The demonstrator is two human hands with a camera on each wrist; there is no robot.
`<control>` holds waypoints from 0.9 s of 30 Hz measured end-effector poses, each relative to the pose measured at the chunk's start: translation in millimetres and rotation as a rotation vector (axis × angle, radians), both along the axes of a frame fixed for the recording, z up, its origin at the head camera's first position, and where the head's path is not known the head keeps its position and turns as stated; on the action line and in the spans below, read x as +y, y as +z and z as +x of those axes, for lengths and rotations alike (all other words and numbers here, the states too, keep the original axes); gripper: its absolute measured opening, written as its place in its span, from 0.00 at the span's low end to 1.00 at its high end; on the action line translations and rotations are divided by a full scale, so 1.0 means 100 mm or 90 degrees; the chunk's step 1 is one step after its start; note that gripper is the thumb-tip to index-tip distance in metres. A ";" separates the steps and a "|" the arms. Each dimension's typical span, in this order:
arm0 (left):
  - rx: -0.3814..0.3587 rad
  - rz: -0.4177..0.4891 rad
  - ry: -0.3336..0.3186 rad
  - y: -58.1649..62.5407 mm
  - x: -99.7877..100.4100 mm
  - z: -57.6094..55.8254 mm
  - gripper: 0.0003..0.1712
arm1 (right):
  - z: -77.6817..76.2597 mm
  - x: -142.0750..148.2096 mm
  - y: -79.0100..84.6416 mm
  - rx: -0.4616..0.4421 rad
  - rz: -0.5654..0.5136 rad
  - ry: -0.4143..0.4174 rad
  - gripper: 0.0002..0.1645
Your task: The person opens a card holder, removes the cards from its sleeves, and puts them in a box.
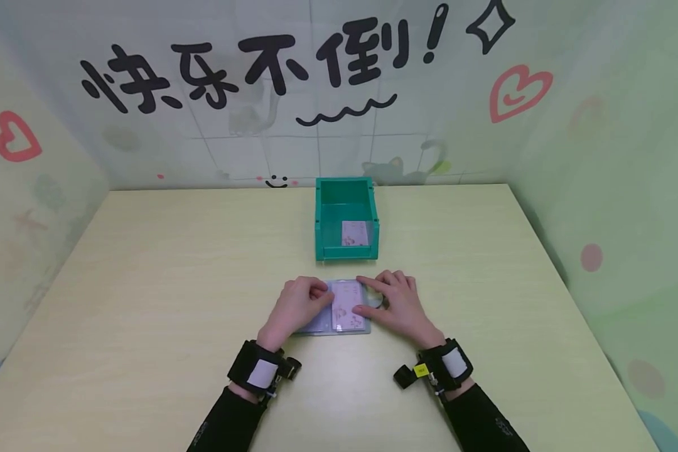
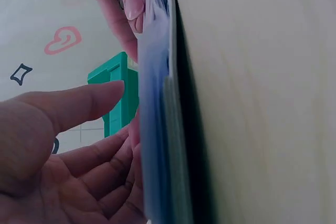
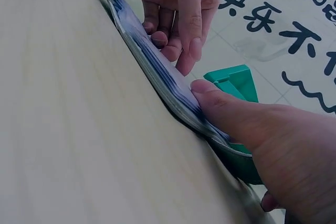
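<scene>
A small album (image 1: 368,326) with clear pockets lies spread on the table, with a pink-lilac printed card (image 1: 347,304) showing on its right page. Over the left page is my left hand (image 1: 299,304), its thumb apart from its loosely bent fingers in the left wrist view; no card shows between them. My right hand (image 1: 398,304) rests at the right edge. Its thumb (image 3: 210,95) touches the top page and its index finger reaches the upper corner. Side on, several pocket pages (image 3: 163,72) lie stacked above the thicker cover. Part of the left page is hidden.
A green bin (image 1: 347,253) stands just beyond the album, with another pink printed card (image 1: 355,233) inside. A pale wood-grain table (image 1: 175,263) meets printed backdrop walls at the back and sides. A rounded flap (image 1: 375,297) juts out under my right hand.
</scene>
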State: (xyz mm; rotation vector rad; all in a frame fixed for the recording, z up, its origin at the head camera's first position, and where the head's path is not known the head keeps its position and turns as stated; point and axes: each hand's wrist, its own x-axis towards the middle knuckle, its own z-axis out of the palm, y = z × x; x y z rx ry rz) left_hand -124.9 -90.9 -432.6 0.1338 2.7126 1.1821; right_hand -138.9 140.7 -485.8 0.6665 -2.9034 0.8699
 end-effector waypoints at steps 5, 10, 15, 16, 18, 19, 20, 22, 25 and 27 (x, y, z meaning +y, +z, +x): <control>-0.019 0.006 0.005 -0.01 -0.01 -0.04 0.15 | 0.01 -0.02 -0.01 0.015 0.008 0.000 0.38; -0.032 0.015 0.008 -0.03 -0.02 -0.05 0.15 | 0.03 -0.04 0.01 0.028 0.005 0.001 0.37; -0.042 0.032 0.006 -0.04 -0.03 -0.04 0.15 | 0.05 -0.05 0.01 0.033 0.008 0.000 0.37; -0.042 0.035 0.004 -0.05 -0.03 -0.04 0.15 | 0.05 -0.05 0.00 0.033 0.011 -0.001 0.37; -0.044 0.042 0.004 -0.05 -0.03 -0.04 0.14 | 0.05 -0.05 0.00 0.034 0.015 -0.002 0.37; -0.046 0.045 0.005 -0.05 -0.03 -0.04 0.14 | 0.05 -0.05 0.00 0.032 0.017 -0.003 0.37; -0.048 0.048 0.008 -0.05 -0.03 -0.04 0.14 | 0.05 -0.05 0.00 0.032 0.019 -0.004 0.37; -0.048 0.050 0.011 -0.06 -0.03 -0.05 0.14 | 0.06 -0.06 0.01 0.030 0.021 -0.005 0.37; -0.054 0.055 0.017 -0.07 -0.04 -0.05 0.14 | 0.06 -0.06 0.01 0.030 0.022 -0.007 0.37; -0.057 0.058 0.017 -0.07 -0.04 -0.05 0.14 | 0.06 -0.06 0.01 0.030 0.022 -0.007 0.37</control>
